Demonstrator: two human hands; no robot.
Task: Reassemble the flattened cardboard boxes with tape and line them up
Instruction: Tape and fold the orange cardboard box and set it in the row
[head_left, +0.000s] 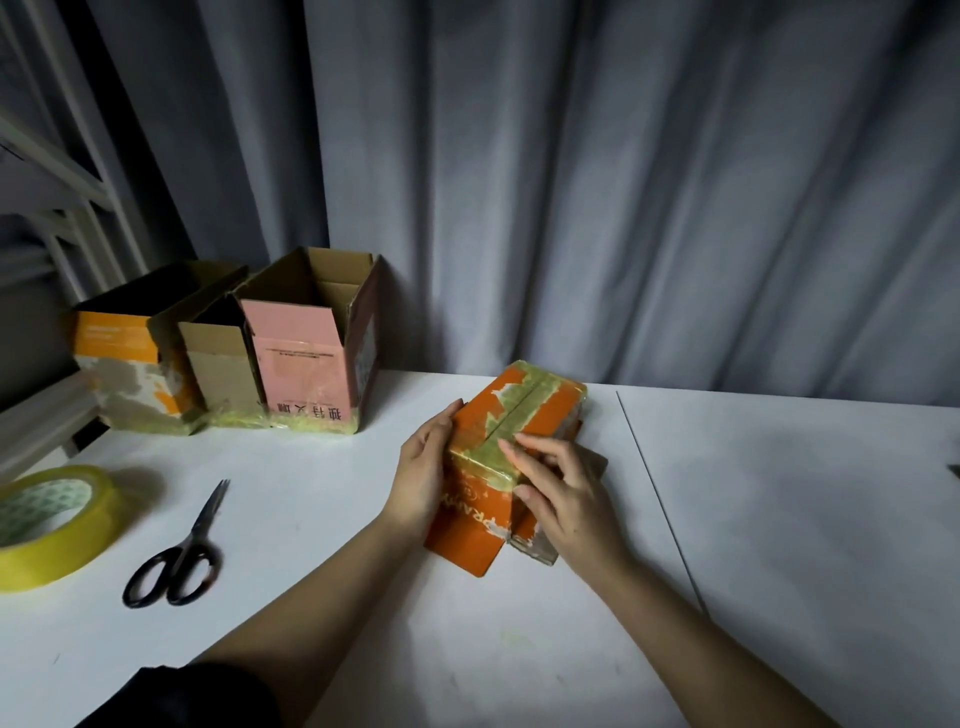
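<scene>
The orange cardboard box (511, 441) lies on the white counter (311, 519) between the two hands, its closed flaps facing up and covered along the seam with yellowish tape (519, 410) that wraps over the near edge. The left hand (423, 475) lies flat against the box's left side with fingers straight, steadying it, while the right hand (558, 488) rests on the near corner, its fingers (519, 452) pressing the tape down and the thumb against the front face (a smoothing touch, it seems, not a grip). By my reading the step in hand is sealing this box's bottom; the loose flaps showing near the right hand suggest the other end is still open. The next move probably calls for rubbing the tape flat, then turning the box upright and carrying it left. Beyond the left hand, to its far left, three taped boxes stand in a row against the curtain (623, 182): a pink box (311, 364), a plain brown box (218, 364) and an orange-and-white box (124, 364), each touching its neighbour. Nearer on that side lie black scissors (179, 551) and a roll of yellow tape (47, 525).
</scene>
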